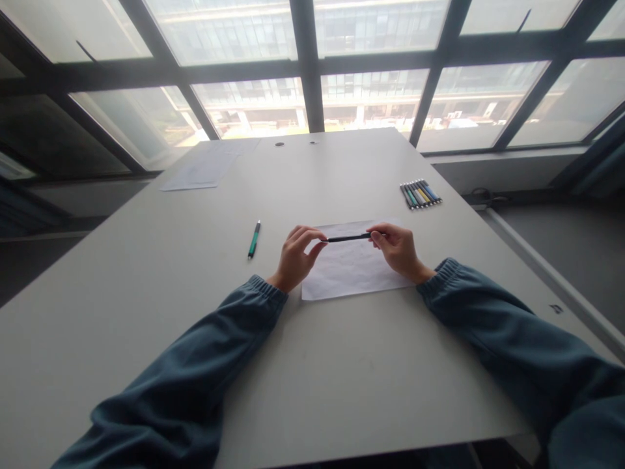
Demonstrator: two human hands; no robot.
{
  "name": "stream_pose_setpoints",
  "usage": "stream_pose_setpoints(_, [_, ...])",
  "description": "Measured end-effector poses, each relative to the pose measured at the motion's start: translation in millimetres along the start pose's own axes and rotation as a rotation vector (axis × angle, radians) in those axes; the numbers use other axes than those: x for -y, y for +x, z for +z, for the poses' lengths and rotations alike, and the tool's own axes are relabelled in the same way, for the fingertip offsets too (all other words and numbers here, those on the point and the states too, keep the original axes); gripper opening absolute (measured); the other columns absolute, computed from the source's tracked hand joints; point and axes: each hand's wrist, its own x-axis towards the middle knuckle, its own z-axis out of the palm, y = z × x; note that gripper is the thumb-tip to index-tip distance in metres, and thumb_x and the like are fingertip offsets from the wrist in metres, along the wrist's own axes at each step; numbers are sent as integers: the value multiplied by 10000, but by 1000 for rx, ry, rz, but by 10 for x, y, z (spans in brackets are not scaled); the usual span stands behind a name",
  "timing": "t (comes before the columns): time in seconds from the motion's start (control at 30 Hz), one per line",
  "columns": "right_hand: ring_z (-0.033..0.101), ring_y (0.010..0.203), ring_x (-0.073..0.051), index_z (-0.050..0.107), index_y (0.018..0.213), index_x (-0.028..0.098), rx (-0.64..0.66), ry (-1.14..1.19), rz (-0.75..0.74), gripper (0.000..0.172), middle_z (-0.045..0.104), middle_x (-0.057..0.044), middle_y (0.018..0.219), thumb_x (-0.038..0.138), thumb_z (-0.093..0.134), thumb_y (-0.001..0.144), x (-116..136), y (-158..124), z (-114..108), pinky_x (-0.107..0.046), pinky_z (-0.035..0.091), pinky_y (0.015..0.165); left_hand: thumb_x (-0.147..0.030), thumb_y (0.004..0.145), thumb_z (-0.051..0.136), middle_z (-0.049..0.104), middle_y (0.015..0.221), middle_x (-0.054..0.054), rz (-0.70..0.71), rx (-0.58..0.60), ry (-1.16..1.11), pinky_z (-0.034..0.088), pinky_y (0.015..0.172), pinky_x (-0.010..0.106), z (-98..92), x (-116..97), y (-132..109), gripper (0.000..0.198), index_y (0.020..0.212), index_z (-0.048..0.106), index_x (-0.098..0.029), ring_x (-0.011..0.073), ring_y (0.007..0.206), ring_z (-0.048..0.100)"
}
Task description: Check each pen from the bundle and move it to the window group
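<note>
A black pen (347, 238) is held level between my two hands, above a white sheet of paper (359, 273). My left hand (299, 254) pinches its left end between thumb and fingertips. At the other end, my right hand (396, 249) grips the pen with thumb and fingers closed round it. To the left of my left hand lies a green and black pen (254, 240), apart from it on the table.
Several pens (420, 194) lie side by side in a row at the right of the white table (312, 365). More paper (198, 168) lies at the far left. Two round holes show near the far edge, below the windows (371, 98).
</note>
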Motion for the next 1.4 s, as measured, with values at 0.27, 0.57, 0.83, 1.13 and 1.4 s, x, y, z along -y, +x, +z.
stream_pose_setpoints(0.27, [643,614,-149,758,948,184,-2,-1,-4,309,721,-40,750,483,694,901,-26,-7,0,-294,556,582,-312,969,652,701,898,45,4,10,-25,537,820,360,10,17,-5,106,962,655,-206,195,870,646])
stream_pose_setpoints(0.57, [654,661,-151,754,941,188,14,1,-19,320,732,-53,813,500,709,888,0,-9,-2,-291,563,607,-374,995,601,683,860,40,-42,33,-11,524,803,346,36,46,-33,191,914,640,-205,191,844,642])
stream_pose_setpoints(0.83, [543,460,-94,708,975,174,78,185,62,344,650,13,614,504,730,877,64,-18,23,-227,433,437,-369,988,616,675,820,26,-31,35,-15,504,778,319,36,48,-31,200,883,638,-201,179,800,637])
stream_pose_setpoints(1.13, [503,486,-85,751,934,169,100,99,32,306,636,1,652,470,723,890,-4,-31,8,-230,407,448,-337,985,625,680,806,24,-1,56,-3,500,771,318,40,45,-25,185,866,637,-197,173,789,635])
stream_pose_setpoints(1.4, [660,842,-181,768,992,201,149,35,-51,223,699,-74,961,393,718,889,11,-18,8,-254,534,591,-364,997,603,680,786,25,-30,71,-9,497,775,323,42,57,-36,238,834,640,-195,171,776,631])
